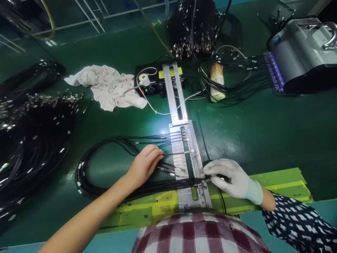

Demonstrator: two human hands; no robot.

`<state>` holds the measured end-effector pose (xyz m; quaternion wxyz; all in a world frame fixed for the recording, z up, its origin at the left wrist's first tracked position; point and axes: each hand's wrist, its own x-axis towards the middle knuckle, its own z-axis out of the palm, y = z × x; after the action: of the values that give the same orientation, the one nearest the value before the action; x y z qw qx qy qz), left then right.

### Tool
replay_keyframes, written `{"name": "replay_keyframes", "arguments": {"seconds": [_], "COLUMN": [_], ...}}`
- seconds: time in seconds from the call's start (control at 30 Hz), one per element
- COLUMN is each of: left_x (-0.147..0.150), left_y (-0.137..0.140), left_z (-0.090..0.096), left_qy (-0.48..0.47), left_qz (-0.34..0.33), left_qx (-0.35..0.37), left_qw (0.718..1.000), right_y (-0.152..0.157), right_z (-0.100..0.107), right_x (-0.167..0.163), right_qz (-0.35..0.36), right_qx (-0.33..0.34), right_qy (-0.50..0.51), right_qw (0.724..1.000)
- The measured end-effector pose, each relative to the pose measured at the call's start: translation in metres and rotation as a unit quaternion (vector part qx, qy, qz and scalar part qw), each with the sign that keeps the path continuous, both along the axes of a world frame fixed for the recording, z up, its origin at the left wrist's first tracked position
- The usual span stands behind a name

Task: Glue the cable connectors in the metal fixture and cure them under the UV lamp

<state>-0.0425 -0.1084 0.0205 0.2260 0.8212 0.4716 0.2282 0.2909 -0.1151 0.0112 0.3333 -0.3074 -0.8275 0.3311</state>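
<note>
My bare left hand [146, 163] pinches one black cable [175, 153], whose tip lies across a slotted metal jig [179, 163]. Above this hand, several thin black cables [155, 136] lie across the jig with bared ends over its slot. Short cable ends rest just below my fingers. A looped cable bundle [91, 189] curves around to the left and runs along the front of the jig. In a white glove, my right hand [231, 177] is closed at the jig's right edge, beside the bundle's ends. What its fingers hold is mostly hidden.
Behind the jig sits a black control box [155, 84], with a crumpled white cloth [106, 86] to its left. A taped roll [217, 82] lies right of it. A grey machine with purple light [302, 56] stands far right. Cable heaps [39, 140] cover the left side.
</note>
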Motion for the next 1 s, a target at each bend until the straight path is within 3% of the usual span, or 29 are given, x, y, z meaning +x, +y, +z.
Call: {"name": "replay_keyframes", "arguments": {"seconds": [0.2,0.3,0.43,0.57,0.77,0.83,1.0], "left_x": [0.034,0.065,0.089,0.065,-0.007,-0.007,0.036], "left_y": [0.003,0.008,0.015,0.014,-0.001,-0.005,0.002], "left_z": [-0.003,-0.002,-0.002,-0.001,0.002,0.0,-0.011], "left_qy": [0.081,0.071,0.076,0.088,0.23,0.235,0.162], "left_qz": [-0.012,-0.057,-0.093,-0.063,0.035,0.031,-0.103], "left_qx": [0.04,0.032,0.006,0.028,0.15,0.178,0.168], "left_qw": [0.996,0.995,0.993,0.994,0.961,0.955,0.967], "right_y": [0.036,0.044,0.041,0.039,0.044,0.046,0.046], "right_z": [-0.006,-0.009,-0.011,-0.013,-0.012,-0.011,-0.01], "right_x": [-0.005,-0.012,-0.016,-0.017,-0.016,-0.016,-0.015], "right_qz": [-0.109,-0.104,-0.044,-0.017,-0.045,-0.051,-0.05], "right_qx": [-0.039,-0.041,0.009,0.039,-0.045,-0.066,-0.072], "right_qy": [-0.094,-0.081,-0.076,-0.098,-0.053,-0.049,-0.057], "right_qw": [0.989,0.99,0.996,0.994,0.997,0.995,0.995]}}
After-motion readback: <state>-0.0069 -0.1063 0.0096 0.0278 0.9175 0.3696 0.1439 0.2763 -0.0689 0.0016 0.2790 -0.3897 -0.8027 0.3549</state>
